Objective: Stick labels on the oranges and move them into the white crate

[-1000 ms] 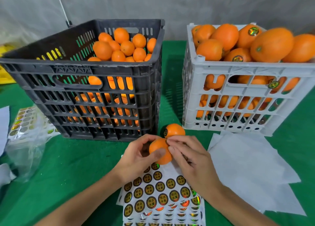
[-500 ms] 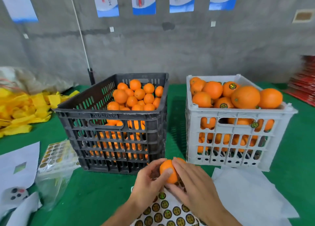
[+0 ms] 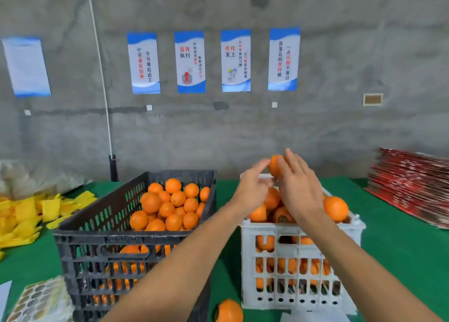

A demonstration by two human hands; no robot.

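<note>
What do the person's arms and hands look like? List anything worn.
Nothing worn shows. Both forearms are bare up to the frame edge: no sleeves, gloves, watch or rings visible. The left hand and right hand are slightly motion-blurred, so small details cannot be ruled out.

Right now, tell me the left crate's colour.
Black crate, clearest in the head view.

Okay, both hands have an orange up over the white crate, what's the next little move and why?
Probably lower the orange onto the pile and let go. The left hand and right hand hold it above the white crate, which is already heaped past its rim, so setting it gently in a gap seems safer than dropping it. Another orange waits on the table.
</note>
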